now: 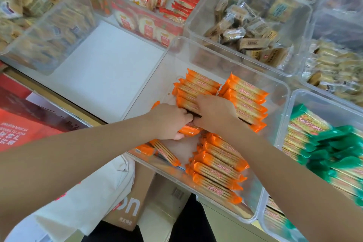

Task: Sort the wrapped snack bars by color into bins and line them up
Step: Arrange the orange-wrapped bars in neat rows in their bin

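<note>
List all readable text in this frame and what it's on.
"on": cardboard box, partly hidden by white cloth.
Red carton: white letters and Chinese characters, upside down, too blurred to read.
Orange bars: wrapper print too blurred.
Green bars: blurred.
Brown packets: too small.

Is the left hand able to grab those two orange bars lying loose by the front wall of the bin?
Probably yes. The left hand is already inside the clear bin, gripping an orange bar, and the loose orange bars lie just below it with nothing over them. It would have to let go of its bar first.
</note>
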